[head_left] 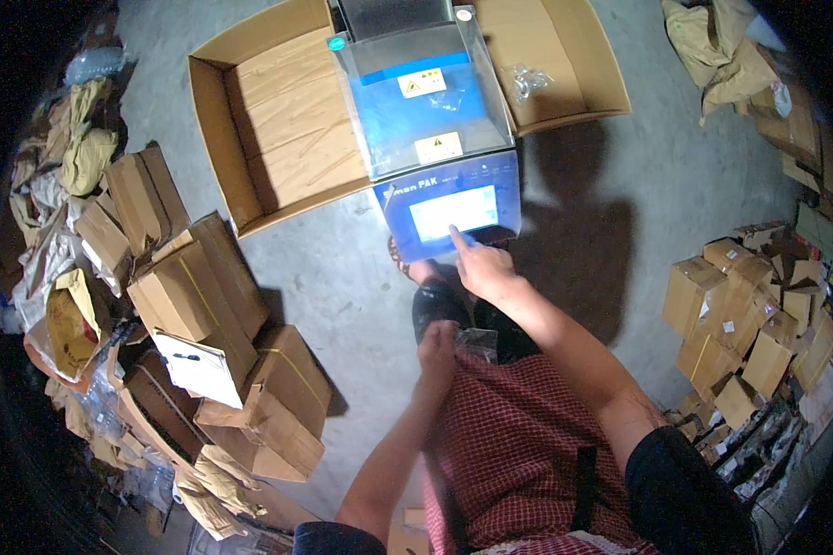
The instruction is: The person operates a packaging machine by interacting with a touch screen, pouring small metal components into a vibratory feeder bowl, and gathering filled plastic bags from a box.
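- A red checked apron (528, 444) is worn at the near edge;
- just beyond it, a clear plastic bag (478, 345) is held in the narrowed left hand (438, 344);
- farther and to the right, the index finger of the right hand (487, 270) is stretched to the lit screen (453, 215), its other fingers curled; whether anything is held in them cannot be told;
- the screen is set in the near face of a blue machine (435, 120);
- the machine is flanked by open cartons, left (292, 129) and right (555, 42); clear packets (528, 82) are held in the right one.
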Motion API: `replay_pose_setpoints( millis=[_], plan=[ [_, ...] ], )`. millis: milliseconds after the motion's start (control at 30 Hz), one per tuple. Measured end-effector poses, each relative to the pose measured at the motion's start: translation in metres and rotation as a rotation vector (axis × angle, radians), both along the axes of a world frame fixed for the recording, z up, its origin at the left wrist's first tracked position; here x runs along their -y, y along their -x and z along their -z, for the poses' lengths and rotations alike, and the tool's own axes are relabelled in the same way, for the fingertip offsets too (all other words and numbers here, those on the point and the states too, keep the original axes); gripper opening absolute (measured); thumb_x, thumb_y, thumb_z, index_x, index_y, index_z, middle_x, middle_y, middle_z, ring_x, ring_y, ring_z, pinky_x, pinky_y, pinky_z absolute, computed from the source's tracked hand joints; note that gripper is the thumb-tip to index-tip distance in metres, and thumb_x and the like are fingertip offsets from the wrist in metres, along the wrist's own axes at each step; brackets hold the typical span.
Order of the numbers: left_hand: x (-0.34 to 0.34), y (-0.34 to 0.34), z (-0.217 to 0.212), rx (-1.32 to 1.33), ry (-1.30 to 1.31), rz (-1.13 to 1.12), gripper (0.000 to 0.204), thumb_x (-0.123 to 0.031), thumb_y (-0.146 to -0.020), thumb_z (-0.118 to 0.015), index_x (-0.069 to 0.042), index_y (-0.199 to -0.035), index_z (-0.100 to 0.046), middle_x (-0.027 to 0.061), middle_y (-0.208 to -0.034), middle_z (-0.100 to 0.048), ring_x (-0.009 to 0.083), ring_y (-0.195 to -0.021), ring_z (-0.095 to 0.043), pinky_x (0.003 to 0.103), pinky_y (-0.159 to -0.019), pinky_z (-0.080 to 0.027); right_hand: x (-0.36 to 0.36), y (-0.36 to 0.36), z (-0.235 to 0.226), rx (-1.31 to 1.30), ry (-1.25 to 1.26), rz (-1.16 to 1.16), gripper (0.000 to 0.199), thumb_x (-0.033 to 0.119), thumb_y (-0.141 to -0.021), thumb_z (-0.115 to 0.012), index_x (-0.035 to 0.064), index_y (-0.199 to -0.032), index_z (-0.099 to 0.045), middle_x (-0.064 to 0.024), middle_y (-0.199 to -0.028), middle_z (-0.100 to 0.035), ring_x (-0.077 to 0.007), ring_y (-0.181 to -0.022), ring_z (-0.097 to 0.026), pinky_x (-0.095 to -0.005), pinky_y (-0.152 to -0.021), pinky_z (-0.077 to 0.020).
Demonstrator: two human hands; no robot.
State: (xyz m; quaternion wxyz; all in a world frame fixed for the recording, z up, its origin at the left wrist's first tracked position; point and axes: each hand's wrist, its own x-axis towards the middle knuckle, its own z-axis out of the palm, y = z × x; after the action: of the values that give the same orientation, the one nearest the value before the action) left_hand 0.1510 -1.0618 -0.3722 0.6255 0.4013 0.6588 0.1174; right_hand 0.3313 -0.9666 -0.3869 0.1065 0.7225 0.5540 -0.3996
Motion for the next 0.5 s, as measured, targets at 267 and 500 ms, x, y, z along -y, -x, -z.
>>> replay_pose_setpoints(
  millis=[267,500],
  plan=[
    [-0.0024,-0.0009,-0.0017,-0.016,-0.085,0.035,0.023,-0.021,-0.096,-0.051,-0.001,-0.093,-0.061,0.0076,-0.085,-0.063,0.015,-0.078,-0.057,0.028,-0.072,-0.046,0.0083,0.0011,0.0023,-0.004,0.148,-0.042,0.066,0.024,-0.089,-0.049,0.0092,-0.146,-0.02,-0.0175,-0.097,-0.063,-0.0332,-0.08,-0.064,-0.0458,-0.073,-0.0497],
    [-0.001,-0.0009,0.0004,-0.027,-0.024,0.047,0.022,-0.02,-0.096,-0.051,-0.001,-0.094,-0.062,0.0065,-0.087,-0.063,0.0144,-0.08,-0.057,0.027,-0.073,-0.046,0.0084,-0.0008,0.008,-0.001,0.125,-0.017,0.065,0.022,-0.088,-0.05,0.0096,-0.146,-0.023,-0.0181,-0.098,-0.063,-0.033,-0.08,-0.064,-0.045,-0.073,-0.0505]
  ],
)
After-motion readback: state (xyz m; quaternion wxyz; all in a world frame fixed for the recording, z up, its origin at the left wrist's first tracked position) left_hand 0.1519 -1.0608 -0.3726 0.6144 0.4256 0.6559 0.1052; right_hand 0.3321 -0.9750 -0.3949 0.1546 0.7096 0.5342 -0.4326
